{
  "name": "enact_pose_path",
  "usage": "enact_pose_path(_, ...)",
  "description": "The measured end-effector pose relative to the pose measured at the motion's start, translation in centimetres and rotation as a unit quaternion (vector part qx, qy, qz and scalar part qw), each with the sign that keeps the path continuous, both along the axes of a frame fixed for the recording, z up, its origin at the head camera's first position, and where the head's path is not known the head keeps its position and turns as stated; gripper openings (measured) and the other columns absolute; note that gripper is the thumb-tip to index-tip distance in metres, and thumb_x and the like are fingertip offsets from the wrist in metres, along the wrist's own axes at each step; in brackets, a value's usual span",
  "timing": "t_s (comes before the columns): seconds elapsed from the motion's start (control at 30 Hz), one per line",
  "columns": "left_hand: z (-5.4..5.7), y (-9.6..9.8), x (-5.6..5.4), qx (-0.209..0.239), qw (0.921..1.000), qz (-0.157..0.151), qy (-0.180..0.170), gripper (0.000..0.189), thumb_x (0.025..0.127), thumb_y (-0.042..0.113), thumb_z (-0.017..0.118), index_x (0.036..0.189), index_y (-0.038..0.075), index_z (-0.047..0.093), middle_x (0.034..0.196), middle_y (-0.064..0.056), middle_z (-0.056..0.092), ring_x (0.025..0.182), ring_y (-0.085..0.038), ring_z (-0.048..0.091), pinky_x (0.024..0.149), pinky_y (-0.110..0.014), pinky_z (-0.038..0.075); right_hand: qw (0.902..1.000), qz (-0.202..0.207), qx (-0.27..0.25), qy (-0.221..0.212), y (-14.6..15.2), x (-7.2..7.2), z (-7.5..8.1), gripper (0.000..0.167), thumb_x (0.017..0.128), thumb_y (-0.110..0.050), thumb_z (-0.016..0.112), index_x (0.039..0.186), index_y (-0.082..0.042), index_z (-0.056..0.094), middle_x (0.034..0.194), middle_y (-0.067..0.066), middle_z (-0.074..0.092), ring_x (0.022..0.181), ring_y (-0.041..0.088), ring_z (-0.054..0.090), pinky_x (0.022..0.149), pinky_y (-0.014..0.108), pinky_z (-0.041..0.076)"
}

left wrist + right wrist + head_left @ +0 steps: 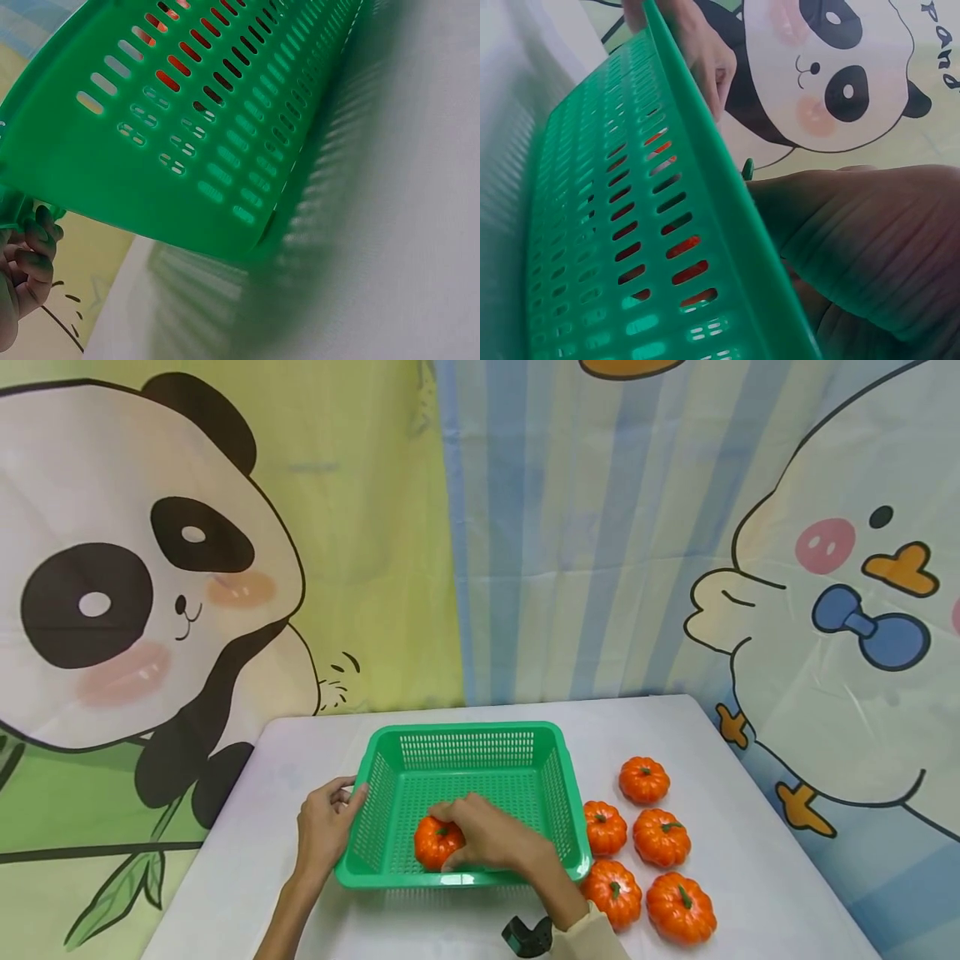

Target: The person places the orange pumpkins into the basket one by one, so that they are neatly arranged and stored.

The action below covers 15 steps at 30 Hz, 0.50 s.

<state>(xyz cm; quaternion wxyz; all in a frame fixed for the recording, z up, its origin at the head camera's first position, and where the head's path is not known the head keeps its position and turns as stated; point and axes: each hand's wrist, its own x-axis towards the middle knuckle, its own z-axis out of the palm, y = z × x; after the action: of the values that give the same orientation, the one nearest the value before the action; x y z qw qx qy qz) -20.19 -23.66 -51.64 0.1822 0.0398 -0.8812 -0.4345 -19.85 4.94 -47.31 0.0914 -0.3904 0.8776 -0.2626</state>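
A green slotted plastic basket (465, 728) stands on the white table. My left hand (326, 822) grips its left rim, and in the left wrist view the curled fingers (37, 255) show at the basket's edge. Inside the basket, near the front wall, my right hand (495, 835) holds a small orange pumpkin (437, 845), fingers over its top and thumb at its near side. In the right wrist view the hand (870, 240) reaches over the rim, and orange patches of the pumpkin (684, 246) show through the slots.
Several more orange pumpkins (662, 837) with green stems sit on the table (750, 868) to the right of the basket, two of them close against its right side. Behind the table hangs a cloth backdrop (390, 543) with a panda and a chick.
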Motion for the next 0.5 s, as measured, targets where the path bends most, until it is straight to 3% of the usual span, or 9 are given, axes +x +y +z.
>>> enact_pose_path(0.17, -0.07, 0.07, 0.17, 0.000, 1.0000, 0.003, 0.007, 0.035, 0.106, 0.024, 0.075, 0.127, -0.003, 0.078, 0.078, -0.009, 0.075, 0.060, -0.006, 0.060, 0.060, -0.026, 0.046, 1.0000, -0.006, 0.000, -0.007, -0.01, 0.22, -0.14, 0.077, 0.084, -0.027, 0.097, 0.152, -0.010, 0.065, 0.141, -0.005, 0.074, 0.114, 0.006, 0.063, 0.102, 0.022, 0.055)
enact_pose_path(0.33, 0.19, 0.13, -0.03, 0.001, 0.9999, -0.001, 0.011, 0.035, 0.106, 0.024, 0.074, 0.128, -0.004, 0.077, 0.079, -0.010, 0.076, 0.061, -0.006, 0.061, 0.061, -0.025, 0.046, 0.9998, 0.010, -0.015, 0.000, -0.28, -0.08, 0.08, 0.068, 0.084, -0.023, 0.097, 0.145, -0.009, 0.069, 0.126, -0.005, 0.077, 0.102, 0.003, 0.063, 0.092, 0.016, 0.054)
enact_pose_path(0.5, 0.06, 0.11, 0.05, -0.002, 1.0000, 0.004, 0.003, 0.036, 0.105, 0.024, 0.075, 0.128, -0.004, 0.077, 0.079, -0.010, 0.076, 0.062, -0.006, 0.061, 0.062, -0.025, 0.046, 0.9997, 0.021, -0.014, 0.005, -0.77, -0.05, 0.02, 0.068, 0.083, -0.022, 0.098, 0.143, -0.009, 0.070, 0.128, -0.005, 0.077, 0.105, 0.001, 0.066, 0.094, 0.015, 0.055)
